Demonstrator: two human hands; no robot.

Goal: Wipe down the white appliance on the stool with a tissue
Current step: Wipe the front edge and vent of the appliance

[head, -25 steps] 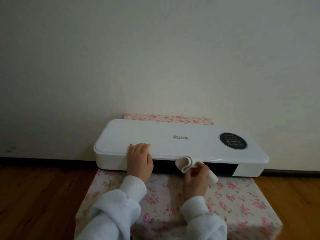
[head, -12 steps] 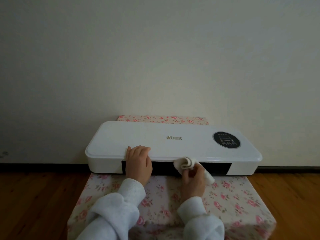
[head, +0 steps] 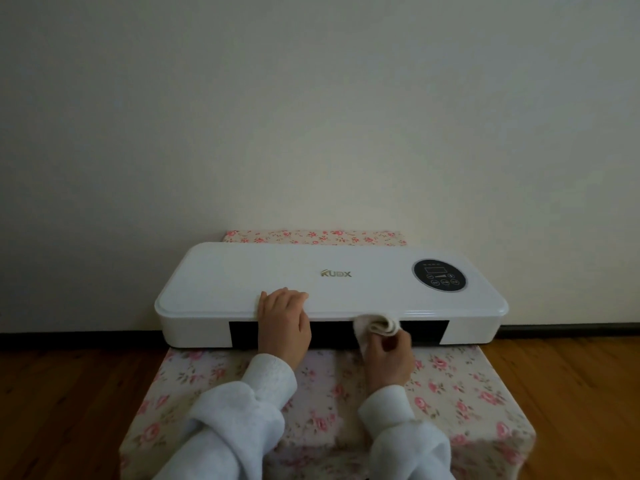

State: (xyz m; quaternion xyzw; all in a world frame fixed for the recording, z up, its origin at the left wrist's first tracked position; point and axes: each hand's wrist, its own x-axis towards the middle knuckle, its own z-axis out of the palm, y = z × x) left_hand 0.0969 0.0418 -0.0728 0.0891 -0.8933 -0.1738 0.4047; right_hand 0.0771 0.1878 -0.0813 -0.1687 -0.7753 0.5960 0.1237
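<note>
A long white appliance (head: pixel 363 278) with a round dark control panel at its right end lies flat on a stool covered in floral cloth (head: pixel 460 386). My left hand (head: pixel 284 323) rests over the appliance's front edge, fingers curled onto the top, left of centre. My right hand (head: pixel 389 355) grips a folded white tissue (head: pixel 375 327) and presses it against the dark front slot, just under the top edge, right of centre. Both arms wear white fleece sleeves.
The stool stands against a plain pale wall (head: pixel 311 116) with a dark skirting board (head: pixel 69 336). Wooden floor (head: pixel 59 403) lies on both sides of the stool.
The view has shifted slightly, so the appliance sits a little left and lower in frame. My right hand with the tissue stays at the front slot; my left hand keeps its hold.
</note>
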